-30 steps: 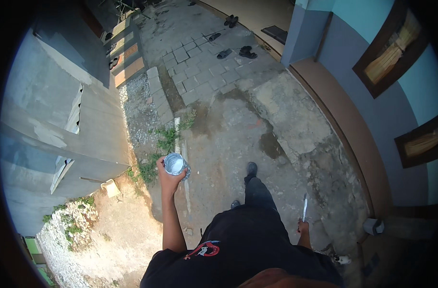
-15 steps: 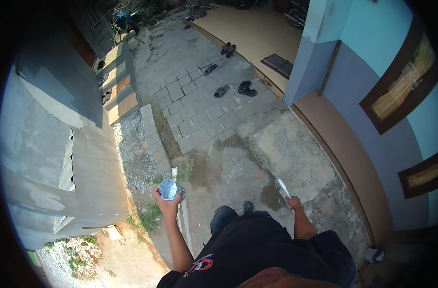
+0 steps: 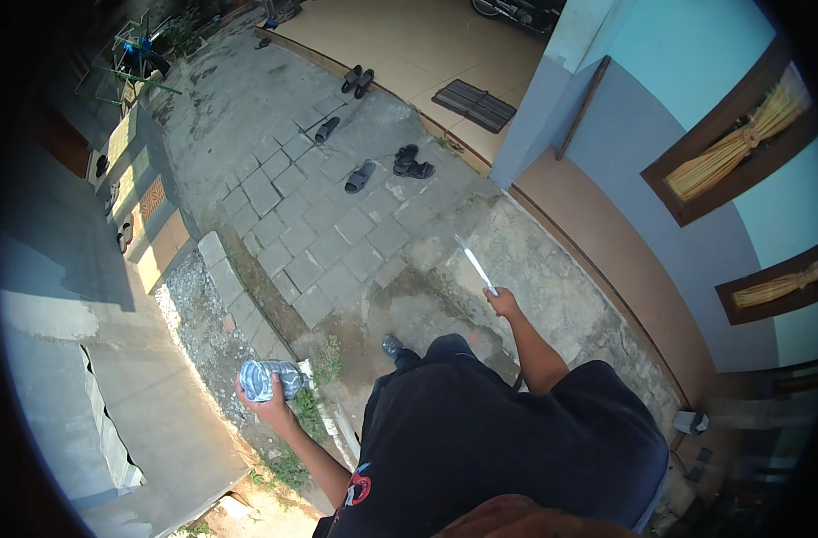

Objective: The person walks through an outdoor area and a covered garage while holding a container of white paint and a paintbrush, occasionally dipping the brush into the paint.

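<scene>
Out to the left, my left hand (image 3: 267, 411) is wrapped round a small open can (image 3: 264, 380) with white and grey smears. The can is tilted so that its side shows, and what lies at its bottom is hard to make out. In front of me on the right, my right hand (image 3: 501, 302) is closed round the lower end of a slim paintbrush (image 3: 476, 266) with a white handle. Its thin, narrow-looking tip points up and away, over the concrete. The brush and the can are well apart.
Several dark sandals (image 3: 360, 177) lie on the paving blocks (image 3: 310, 238) ahead. A raised tiled porch (image 3: 409, 54) with a dark mat (image 3: 474, 105) is beyond. A blue and grey wall (image 3: 624, 170) runs along the right; a grey wall (image 3: 149, 394) stands left.
My right hand has swung the paintbrush forward and up. My left hand has moved left and down with the can, now more tilted. The view has shifted and my foot has stepped out.
</scene>
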`<state>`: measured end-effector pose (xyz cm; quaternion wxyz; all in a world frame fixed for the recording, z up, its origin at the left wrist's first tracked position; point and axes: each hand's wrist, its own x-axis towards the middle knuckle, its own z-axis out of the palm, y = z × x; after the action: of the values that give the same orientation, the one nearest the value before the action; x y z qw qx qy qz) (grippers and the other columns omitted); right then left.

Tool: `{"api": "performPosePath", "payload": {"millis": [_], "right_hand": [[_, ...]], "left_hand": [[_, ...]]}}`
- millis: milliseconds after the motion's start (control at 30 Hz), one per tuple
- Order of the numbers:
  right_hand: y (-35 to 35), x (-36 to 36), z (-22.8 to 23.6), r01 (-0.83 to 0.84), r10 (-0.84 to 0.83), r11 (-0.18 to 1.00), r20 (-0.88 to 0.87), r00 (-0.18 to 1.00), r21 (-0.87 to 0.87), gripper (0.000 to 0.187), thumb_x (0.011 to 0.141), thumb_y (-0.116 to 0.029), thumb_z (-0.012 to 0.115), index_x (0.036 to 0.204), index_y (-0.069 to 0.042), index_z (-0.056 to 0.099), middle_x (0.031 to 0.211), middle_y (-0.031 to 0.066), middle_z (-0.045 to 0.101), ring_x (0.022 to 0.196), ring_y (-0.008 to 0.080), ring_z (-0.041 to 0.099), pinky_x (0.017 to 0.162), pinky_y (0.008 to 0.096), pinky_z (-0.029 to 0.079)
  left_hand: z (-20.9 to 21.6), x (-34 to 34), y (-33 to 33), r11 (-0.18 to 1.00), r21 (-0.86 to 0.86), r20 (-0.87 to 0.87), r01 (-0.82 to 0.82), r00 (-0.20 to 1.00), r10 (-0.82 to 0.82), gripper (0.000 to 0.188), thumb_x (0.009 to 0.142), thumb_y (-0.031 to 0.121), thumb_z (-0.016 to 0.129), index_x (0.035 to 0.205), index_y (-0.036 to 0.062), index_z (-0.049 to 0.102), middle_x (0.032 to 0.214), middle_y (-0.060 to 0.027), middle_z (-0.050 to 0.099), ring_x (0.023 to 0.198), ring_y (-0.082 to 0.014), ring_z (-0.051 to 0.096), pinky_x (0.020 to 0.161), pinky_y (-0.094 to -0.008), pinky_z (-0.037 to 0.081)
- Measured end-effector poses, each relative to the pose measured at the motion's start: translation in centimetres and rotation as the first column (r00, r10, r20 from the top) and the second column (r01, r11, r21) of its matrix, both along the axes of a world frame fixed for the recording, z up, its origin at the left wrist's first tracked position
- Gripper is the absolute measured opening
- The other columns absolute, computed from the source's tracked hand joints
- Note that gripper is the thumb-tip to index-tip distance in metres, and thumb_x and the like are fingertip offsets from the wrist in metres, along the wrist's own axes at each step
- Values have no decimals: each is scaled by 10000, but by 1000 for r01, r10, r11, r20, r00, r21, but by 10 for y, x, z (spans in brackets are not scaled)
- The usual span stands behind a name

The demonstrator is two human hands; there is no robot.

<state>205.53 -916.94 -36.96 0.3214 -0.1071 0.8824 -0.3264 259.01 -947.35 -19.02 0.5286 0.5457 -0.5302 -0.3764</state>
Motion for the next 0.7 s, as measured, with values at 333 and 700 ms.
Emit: {"api": "performPosePath", "payload": {"millis": [333,700], "right_hand": [[-40,30,-57,175,-261,877,137,956,447,554,918,-477,652,1111,39,708,895,219,723,711,309,731,583,396,610],[-501,-178,-86,-250,273,907,-22,962,338,663,907,-612,584,1011,26,729,950,258,722,878,401,721,819,461,572]], "left_hand": [[36,-122,-279,974,16,359,227,908,-217,927,620,154,944,1399,41,454,1346,-147,508,1268,-302,480,1131,-407,344],[12,-219,-509,993,97,392,70,914,-103,834,720,185,905,1400,18,451,1335,-166,525,1261,-304,500,1125,-413,357]]}}
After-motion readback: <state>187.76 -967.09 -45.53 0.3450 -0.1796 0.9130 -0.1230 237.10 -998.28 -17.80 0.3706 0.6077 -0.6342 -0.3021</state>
